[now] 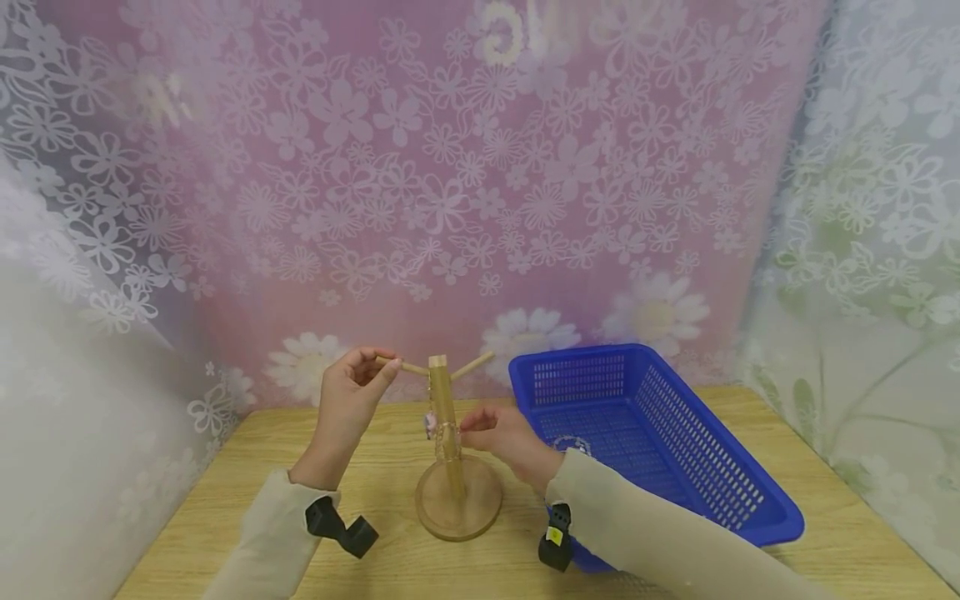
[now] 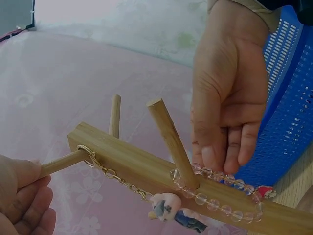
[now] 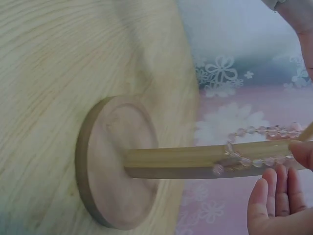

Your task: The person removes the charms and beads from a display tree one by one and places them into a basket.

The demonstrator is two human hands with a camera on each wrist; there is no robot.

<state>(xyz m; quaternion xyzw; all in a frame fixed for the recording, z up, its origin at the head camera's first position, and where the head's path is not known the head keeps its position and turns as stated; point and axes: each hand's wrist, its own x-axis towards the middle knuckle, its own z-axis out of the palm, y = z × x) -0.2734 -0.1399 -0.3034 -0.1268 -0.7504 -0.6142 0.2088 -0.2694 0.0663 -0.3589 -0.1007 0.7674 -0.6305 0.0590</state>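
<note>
A wooden jewelry stand [image 1: 456,492] with a round base and angled pegs stands upright. My left hand [image 1: 352,387] pinches the end of its upper left peg [image 2: 61,164] between thumb and fingers. A gold keychain with a pink-and-blue figure charm [image 2: 168,208] hangs from that peg by its ring, close to the post. A beaded bracelet [image 2: 234,215] of clear and pink beads loops over a lower peg [image 2: 171,139] and drapes along the post. My right hand [image 1: 506,437] is beside it, loosely bent fingertips right at the beads, thumb and fingers apart in the right wrist view.
A blue plastic basket [image 1: 720,442] with slotted sides stands to the right, partly behind my right forearm. Inside it lies another beaded bracelet [image 1: 573,444]. The wood-grain table [image 1: 382,500] meets a flowered curtain [image 1: 450,208] at the back.
</note>
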